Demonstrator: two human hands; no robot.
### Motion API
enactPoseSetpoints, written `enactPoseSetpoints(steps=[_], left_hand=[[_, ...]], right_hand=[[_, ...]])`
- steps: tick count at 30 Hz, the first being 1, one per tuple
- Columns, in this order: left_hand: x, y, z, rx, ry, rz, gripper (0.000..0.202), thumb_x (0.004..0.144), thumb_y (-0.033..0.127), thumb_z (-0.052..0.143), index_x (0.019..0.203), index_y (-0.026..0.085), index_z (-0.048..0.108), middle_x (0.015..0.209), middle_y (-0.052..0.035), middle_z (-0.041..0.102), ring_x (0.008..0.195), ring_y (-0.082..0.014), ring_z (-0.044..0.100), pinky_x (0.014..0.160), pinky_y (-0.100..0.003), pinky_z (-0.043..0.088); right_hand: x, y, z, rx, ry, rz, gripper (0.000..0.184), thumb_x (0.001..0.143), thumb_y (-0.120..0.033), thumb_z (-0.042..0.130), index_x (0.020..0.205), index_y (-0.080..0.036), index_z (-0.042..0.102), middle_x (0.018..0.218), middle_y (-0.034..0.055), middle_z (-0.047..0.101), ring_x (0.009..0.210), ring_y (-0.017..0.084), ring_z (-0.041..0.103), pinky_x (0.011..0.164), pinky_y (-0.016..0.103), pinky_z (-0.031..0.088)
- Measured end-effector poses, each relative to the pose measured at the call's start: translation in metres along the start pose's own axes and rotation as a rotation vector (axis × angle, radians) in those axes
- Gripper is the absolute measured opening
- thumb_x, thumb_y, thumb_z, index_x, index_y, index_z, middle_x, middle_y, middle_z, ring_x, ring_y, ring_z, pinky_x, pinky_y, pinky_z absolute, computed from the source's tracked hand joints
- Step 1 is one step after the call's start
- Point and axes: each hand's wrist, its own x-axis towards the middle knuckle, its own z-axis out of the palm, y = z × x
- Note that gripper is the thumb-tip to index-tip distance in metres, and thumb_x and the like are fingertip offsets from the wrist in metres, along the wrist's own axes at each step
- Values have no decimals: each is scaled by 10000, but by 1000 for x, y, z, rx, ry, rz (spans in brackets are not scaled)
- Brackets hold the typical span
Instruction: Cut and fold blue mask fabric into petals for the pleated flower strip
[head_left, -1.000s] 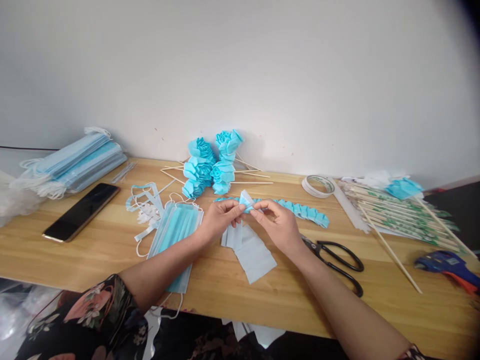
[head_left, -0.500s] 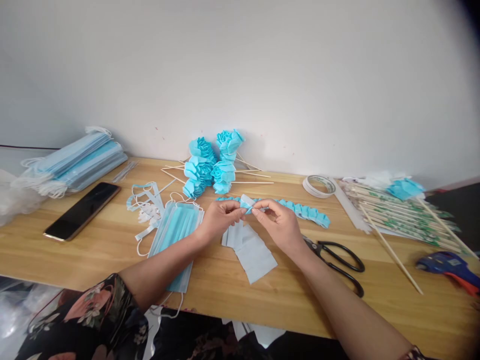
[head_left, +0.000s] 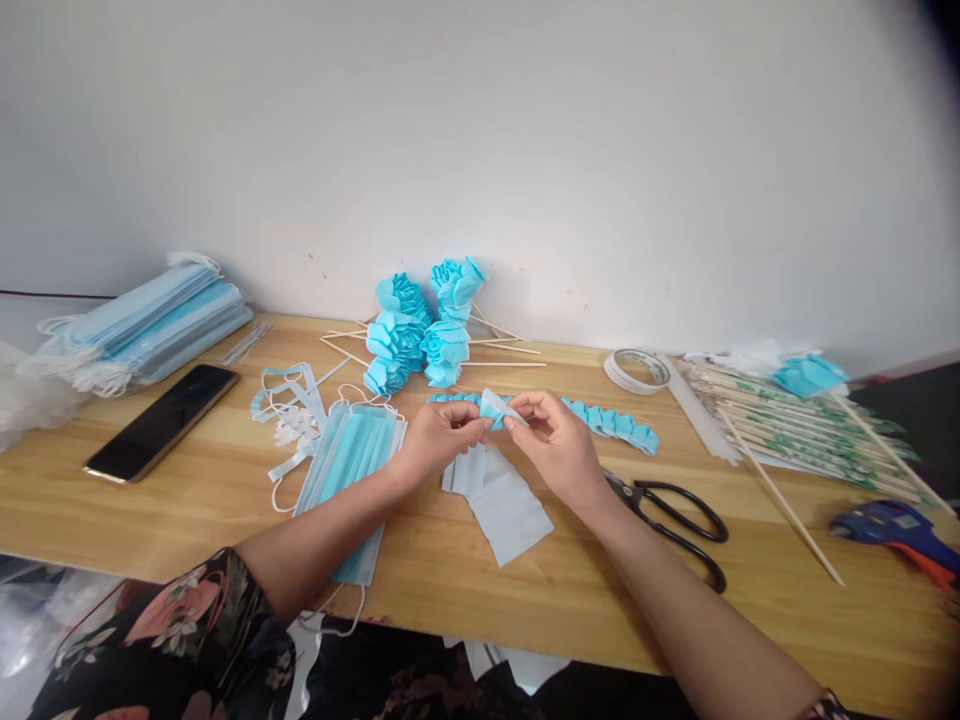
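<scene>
Between both hands is a small folded piece of blue mask fabric point(head_left: 493, 406), its pale side partly showing. My left hand point(head_left: 442, 436) pinches its left side between thumb and fingers. My right hand point(head_left: 551, 440) pinches the right side, fingers bent. Behind the hands lies a row of folded blue petals point(head_left: 611, 424), partly hidden by them. Pale cut fabric pieces point(head_left: 514, 510) rest flat on the table below the hands. Left of these, partly under my left forearm, lie blue face masks point(head_left: 352, 460) with white ear loops.
Blue fabric flowers on sticks point(head_left: 397, 335) lie by the wall. A mask stack point(head_left: 165, 320), a phone point(head_left: 161, 422) and trimmed scraps point(head_left: 296, 420) are left. Black-handled scissors point(head_left: 679, 510), a tape roll point(head_left: 637, 371), wooden sticks point(head_left: 802, 430) and a blue glue gun point(head_left: 896, 530) lie right.
The folded fabric piece has turned slightly in my fingers, and more of its pointed shape shows. Both hands stay in nearly the same place.
</scene>
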Motion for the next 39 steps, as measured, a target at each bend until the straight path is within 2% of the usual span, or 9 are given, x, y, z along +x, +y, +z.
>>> enactPoseSetpoints(steps=[3,6,11,19,25,28,31,35,39], left_hand=[[0,0,0,1,-2,-1,320,771,424,626,600,156,593,584,0,583,530,-92,483,534,-227,394],[-1,0,0,4,-3,-3,310,775,414,620,606,155,593,592,-2,585,535,-93,485,540,-230,395],[-1,2,0,16,0,-6,300,776,402,615,601,160,588,583,3,579,534,-94,486,543,-232,395],[-1,1,0,14,-13,-9,296,775,405,607,611,159,595,600,0,588,542,-95,495,546,-230,403],[-1,-1,0,44,-27,13,289,773,384,601,596,156,596,591,8,558,542,-89,472,539,-225,391],[-2,-1,1,32,-38,18,284,776,378,608,602,154,592,592,12,554,539,-84,468,538,-221,387],[-2,-1,1,-11,-67,22,303,795,410,607,632,155,597,606,11,571,535,-84,476,536,-220,396],[-1,0,1,-59,-78,29,384,838,477,564,637,151,595,615,-2,585,533,-85,491,542,-226,414],[-1,-2,2,-87,-78,20,304,790,452,638,755,150,634,649,7,593,559,-85,499,544,-221,412]], right_hand=[[-1,2,0,3,-10,-14,96,827,-265,601,915,-225,600,829,26,707,763,184,656,703,302,530],[-1,3,-1,-43,-14,-33,60,839,-252,576,870,-223,619,821,17,696,735,171,646,707,292,522],[-2,3,-2,-79,-40,-21,140,860,-260,540,898,-221,669,861,29,722,731,178,652,699,300,519],[-1,8,0,-20,-40,10,153,852,-338,612,899,-222,700,862,38,735,764,195,666,731,318,527],[1,10,0,98,-67,109,374,813,-360,671,1156,-212,653,819,11,688,742,176,640,711,296,512],[2,10,-2,133,-141,144,264,822,-387,663,1002,-198,701,838,20,699,767,181,636,716,291,501],[2,9,-3,149,-142,145,225,844,-410,639,850,-189,680,826,20,701,746,171,623,701,280,487],[3,10,-3,175,-73,133,217,859,-407,619,838,-193,644,795,8,666,711,153,584,680,269,468],[3,9,-3,204,-54,137,217,857,-408,617,812,-196,626,763,2,633,704,151,559,680,269,454]])
